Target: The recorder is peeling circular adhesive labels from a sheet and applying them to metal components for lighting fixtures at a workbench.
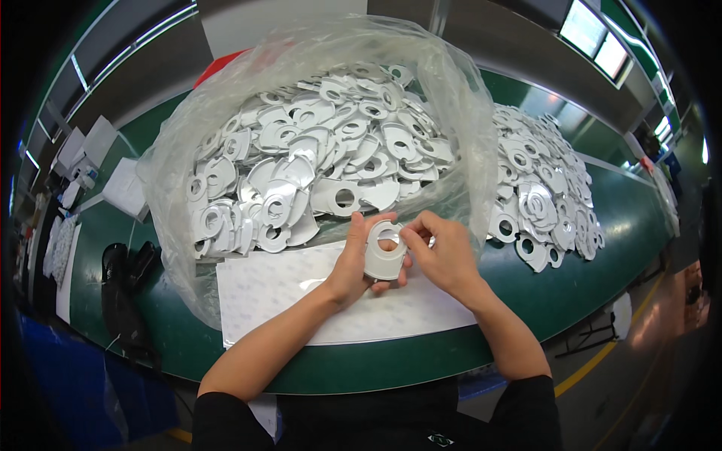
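Between my hands, above the front of the table, is a white flat part with a round hole (pixel 385 264). My left hand (pixel 350 263) is closed around its left side and underside, with fingertips showing past its lower right edge. My right hand (pixel 445 252) pinches the part's upper right edge between thumb and fingers. Below both hands lies a stack of white sheets (pixel 278 301). Just beyond, a large clear plastic bag (pixel 169 203) lies open, heaped with similar white parts (pixel 301 143).
A second pile of the white parts (pixel 538 195) lies to the right on the green table (pixel 323 372). At left is a black object (pixel 124 301), perhaps a tool or glove. Papers and a white box (pixel 126 186) stand at the far left. Something red (pixel 218 68) shows behind the bag.
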A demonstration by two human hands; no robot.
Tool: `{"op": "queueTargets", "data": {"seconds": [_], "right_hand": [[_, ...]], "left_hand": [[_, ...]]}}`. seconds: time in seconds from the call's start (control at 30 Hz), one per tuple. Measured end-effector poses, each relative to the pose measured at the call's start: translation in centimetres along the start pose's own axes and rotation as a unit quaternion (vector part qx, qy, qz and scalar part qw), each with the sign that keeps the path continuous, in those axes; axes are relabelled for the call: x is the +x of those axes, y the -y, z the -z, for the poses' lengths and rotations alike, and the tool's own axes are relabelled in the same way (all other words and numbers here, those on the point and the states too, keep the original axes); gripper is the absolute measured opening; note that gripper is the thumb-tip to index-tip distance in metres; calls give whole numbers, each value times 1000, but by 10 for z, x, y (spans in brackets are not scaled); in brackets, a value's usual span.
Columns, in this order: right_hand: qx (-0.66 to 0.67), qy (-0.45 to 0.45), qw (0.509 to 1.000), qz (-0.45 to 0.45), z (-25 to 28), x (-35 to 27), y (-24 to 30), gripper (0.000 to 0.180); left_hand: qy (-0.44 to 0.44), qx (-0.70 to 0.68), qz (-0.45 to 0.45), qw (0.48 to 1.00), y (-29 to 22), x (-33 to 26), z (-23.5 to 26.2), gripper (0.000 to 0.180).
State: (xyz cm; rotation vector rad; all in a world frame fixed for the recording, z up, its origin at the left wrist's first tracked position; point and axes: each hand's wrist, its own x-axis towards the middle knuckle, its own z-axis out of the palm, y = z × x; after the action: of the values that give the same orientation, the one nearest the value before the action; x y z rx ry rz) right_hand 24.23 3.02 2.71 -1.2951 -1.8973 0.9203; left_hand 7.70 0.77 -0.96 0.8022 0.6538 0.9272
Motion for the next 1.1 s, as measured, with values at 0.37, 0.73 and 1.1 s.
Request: {"op": "queueTargets", "data": {"seconds": [0.37, 0.73, 1.1], "right_hand": [[521, -200, 829, -43, 64, 27, -34, 16], [50, 59, 993, 93, 9, 7, -12, 20], [-168, 119, 965, 161, -21, -9, -9, 33]], "left_hand": [[-118, 528, -165, 825, -74, -23, 4, 43], [-334, 798, 42, 499, -105, -42, 54, 41], [-332, 743, -166, 557, -112, -47, 51, 26]]}}
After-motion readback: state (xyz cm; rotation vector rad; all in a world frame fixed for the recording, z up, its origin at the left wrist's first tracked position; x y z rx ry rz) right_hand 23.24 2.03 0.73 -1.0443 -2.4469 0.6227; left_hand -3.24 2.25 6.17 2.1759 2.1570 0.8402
